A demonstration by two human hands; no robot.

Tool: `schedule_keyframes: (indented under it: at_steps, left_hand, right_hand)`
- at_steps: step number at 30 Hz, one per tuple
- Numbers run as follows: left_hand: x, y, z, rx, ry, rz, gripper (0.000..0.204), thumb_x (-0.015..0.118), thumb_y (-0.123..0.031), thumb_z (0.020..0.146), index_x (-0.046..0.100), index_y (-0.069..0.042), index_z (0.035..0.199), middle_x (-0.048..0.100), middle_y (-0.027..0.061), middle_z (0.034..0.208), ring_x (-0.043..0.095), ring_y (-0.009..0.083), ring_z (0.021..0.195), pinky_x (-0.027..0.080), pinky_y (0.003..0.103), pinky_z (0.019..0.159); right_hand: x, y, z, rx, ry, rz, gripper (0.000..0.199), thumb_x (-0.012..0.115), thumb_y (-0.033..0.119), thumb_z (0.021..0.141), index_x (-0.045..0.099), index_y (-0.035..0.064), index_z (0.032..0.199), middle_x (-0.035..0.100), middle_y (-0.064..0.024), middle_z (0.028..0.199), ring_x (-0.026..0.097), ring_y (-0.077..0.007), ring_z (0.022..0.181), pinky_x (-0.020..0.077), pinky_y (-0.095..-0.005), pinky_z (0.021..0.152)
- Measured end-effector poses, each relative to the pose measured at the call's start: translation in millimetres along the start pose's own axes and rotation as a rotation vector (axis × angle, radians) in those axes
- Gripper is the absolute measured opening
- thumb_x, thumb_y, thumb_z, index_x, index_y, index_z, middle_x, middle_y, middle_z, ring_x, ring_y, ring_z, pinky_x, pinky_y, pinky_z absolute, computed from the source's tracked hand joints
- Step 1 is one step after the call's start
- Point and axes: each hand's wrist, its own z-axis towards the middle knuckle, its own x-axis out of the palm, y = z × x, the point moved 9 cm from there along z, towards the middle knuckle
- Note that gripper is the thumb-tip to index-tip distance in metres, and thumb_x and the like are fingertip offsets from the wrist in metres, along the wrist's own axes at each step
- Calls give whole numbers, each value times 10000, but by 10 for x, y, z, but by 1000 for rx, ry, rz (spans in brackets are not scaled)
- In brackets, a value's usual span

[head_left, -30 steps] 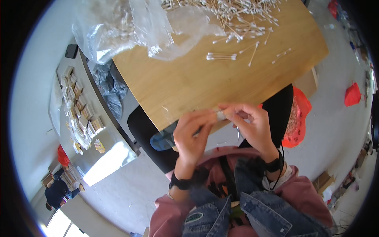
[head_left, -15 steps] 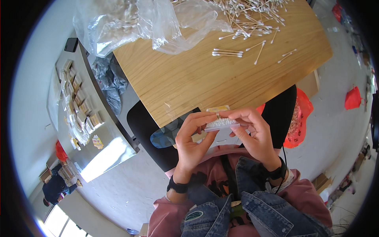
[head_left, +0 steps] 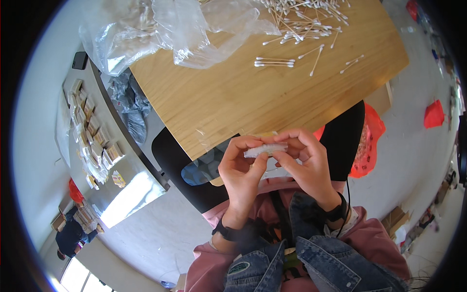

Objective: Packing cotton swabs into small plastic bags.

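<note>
Close to my body, a small clear pack of cotton swabs (head_left: 265, 150) is held level between both hands, its white tips facing me. My left hand (head_left: 242, 168) grips its left end, thumb on the near face and fingers behind. The right end is pinched by my right hand (head_left: 309, 165) in the same way. Just beyond my fingers, part of a yellow and white card or packet (head_left: 269, 134) shows; the hands hide the rest. Loose cotton swabs (head_left: 275, 63) lie on the wooden table (head_left: 219, 102) ahead.
A crumpled clear plastic bag (head_left: 189, 39) and a swab heap (head_left: 306, 22) cover the table's far side. On a side table at left stand several small packs (head_left: 92, 131) and a phone (head_left: 80, 60). A red bag (head_left: 367, 146) is right of my leg. A person (head_left: 70, 237) bends at far left.
The pack has tipped and both thumbs now press its near face. Fewer swab tips show than before. The view has shifted slightly.
</note>
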Motion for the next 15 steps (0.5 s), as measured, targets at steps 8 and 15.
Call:
schedule_keyframes:
  at_steps: [8,15]
  left_hand:
    - [-42,35,48,-73,-12,-17,191,616,40,830,586,37,1019,611,105,1058,578,130,821,476,238,632]
    - [-15,-30,28,-11,19,66,129,599,27,876,618,37,1003,632,102,1061,598,113,792,507,240,659]
  right_hand:
    - [-19,28,49,14,-6,30,221,591,-51,881,523,-41,1091,663,-130,1085,649,-133,946,525,-253,798]
    - [-30,48,43,-39,-24,-11,186,587,-36,897,532,-46,1075,668,-129,1072,644,-115,913,529,-240,766]
